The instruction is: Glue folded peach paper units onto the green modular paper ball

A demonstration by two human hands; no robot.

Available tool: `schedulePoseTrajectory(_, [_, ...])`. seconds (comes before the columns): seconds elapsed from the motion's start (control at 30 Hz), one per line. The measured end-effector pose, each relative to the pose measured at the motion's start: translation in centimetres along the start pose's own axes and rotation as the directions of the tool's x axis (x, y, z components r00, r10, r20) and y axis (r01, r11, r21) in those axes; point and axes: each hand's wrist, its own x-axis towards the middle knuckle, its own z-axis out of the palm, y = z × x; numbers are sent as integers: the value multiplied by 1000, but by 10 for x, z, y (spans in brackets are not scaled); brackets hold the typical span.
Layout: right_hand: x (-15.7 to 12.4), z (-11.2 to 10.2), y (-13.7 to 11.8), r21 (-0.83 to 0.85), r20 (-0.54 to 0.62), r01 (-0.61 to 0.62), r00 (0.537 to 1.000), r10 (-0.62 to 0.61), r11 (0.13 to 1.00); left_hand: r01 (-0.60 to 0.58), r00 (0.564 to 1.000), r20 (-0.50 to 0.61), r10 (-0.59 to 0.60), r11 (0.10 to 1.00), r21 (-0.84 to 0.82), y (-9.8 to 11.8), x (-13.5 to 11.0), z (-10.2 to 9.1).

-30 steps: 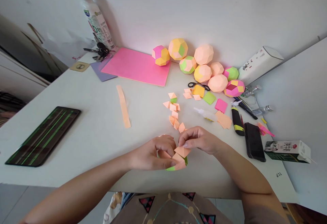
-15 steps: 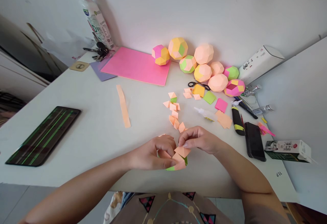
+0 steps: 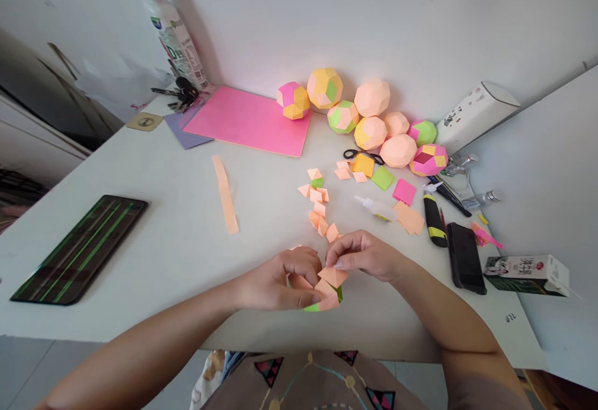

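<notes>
Near the front edge of the table, my left hand [image 3: 292, 276] grips a partly built folded-paper ball [image 3: 328, 296] in peach and green. My right hand [image 3: 362, 255] pinches a peach paper flap [image 3: 333, 275] at the ball's upper right side. Whether this flap is joined to the ball I cannot tell. The fingers of my left hand hide much of the ball. Just beyond my hands lie several small folded peach paper pieces [image 3: 319, 209], with one green piece [image 3: 317, 182] among them.
Finished paper balls [image 3: 372, 98] cluster at the back. Scissors [image 3: 363, 156], square paper stacks [image 3: 383, 177], a glue bottle [image 3: 375, 209], a cutter [image 3: 434, 215] and a phone [image 3: 466, 257] lie to the right. A peach strip [image 3: 225, 195] and a tablet [image 3: 80, 248] are left.
</notes>
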Motion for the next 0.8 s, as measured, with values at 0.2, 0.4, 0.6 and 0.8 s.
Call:
schedulePoseTrajectory(0.2, [-1,1,-2,-30,-3,5,1000,-5,1000,-10,1000,-2,10,1000,4,-2,0,0])
schedulePoseTrajectory(0.4, [-5,-1,-3,-87,13,23,1000,-22,996,3,1000,-11,-3,1000,-9,-5,-1,0])
schedulePoseTrajectory(0.6, [-6,0,0,-90,58,7,998,-2,996,64,998,24,-64,998,-9,-3,-1,-1])
schedulePoseTrajectory(0.8, [-6,3,-2,-201,64,2,998,11,979,198,978,82,-192,978,-64,-1,-2,-2])
